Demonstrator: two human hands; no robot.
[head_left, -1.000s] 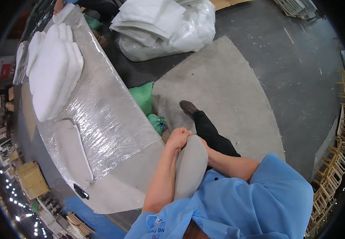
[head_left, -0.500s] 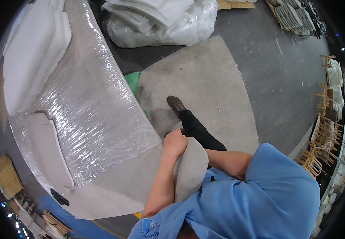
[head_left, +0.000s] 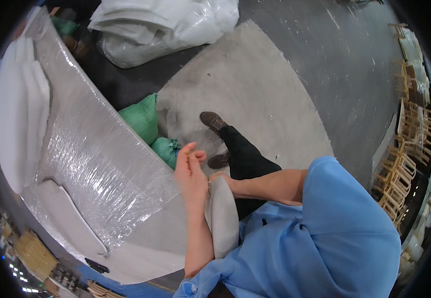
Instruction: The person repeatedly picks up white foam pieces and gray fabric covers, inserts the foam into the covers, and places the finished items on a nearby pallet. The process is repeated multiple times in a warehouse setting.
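Left hand (head_left: pixel 189 171) is up at frame centre, fingers (head_left: pixel 194 156) loosely curled together, gripping nothing. Right hand (head_left: pixel 220 180) sits just beside it, fingers wrapped over the top end of a grey cushion (head_left: pixel 223 218), which stands upright between the forearms, against the blue shirt (head_left: pixel 325 238). Left of that, a plastic-wrapped sofa (head_left: pixel 91 149). Two green sacks (head_left: pixel 143 119) lie on the floor by the brown shoes (head_left: pixel 213 120), upper centre.

One head-worn fisheye looks steeply down, close over the forearms, onto the wrapped table (head_left: pixel 101 164).
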